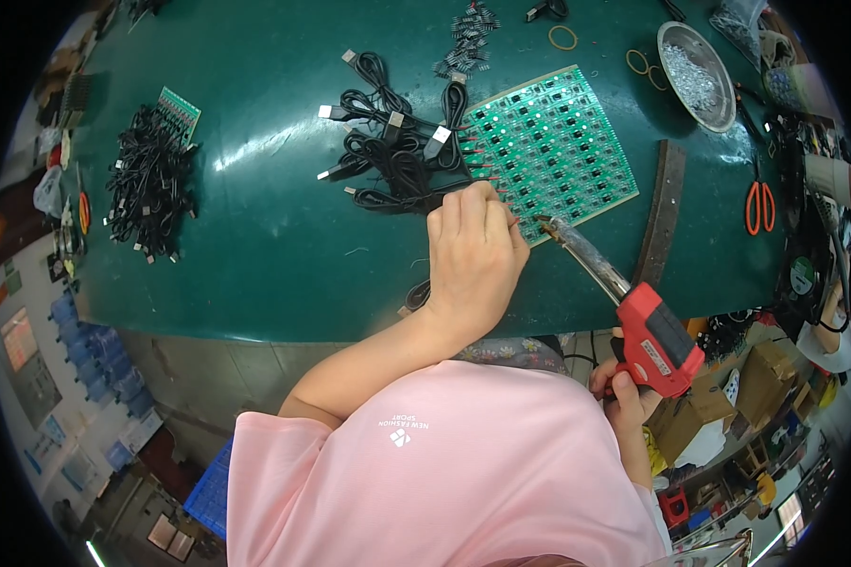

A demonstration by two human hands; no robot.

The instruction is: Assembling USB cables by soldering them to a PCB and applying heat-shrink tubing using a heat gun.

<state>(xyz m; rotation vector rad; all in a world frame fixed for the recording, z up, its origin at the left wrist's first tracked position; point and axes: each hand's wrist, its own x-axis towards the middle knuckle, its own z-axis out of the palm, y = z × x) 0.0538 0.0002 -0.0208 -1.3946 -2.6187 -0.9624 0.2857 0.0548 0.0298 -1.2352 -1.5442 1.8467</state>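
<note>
My left hand [477, 248] pinches the end of a black USB cable at the near left edge of a green circuit board panel [577, 142]; the fingers mostly hide that end. Part of a coiled cable [416, 297] shows beside my left wrist. In my right hand [626, 392] is a red soldering gun [657, 340], held by its handle. Its metal tip rests on or just over the board close to my left fingertips. Several bundled USB cables [392, 161] lie left of the board, with red wire ends along its left edge.
Finished-looking boards with black cables [151, 180] lie far left. Toward the right are a dark metal bar [661, 208], orange-handled scissors [758, 206] and a metal bowl [700, 77] of silvery bits. Small black parts [468, 40] and a rubber band [563, 38] lie at the back.
</note>
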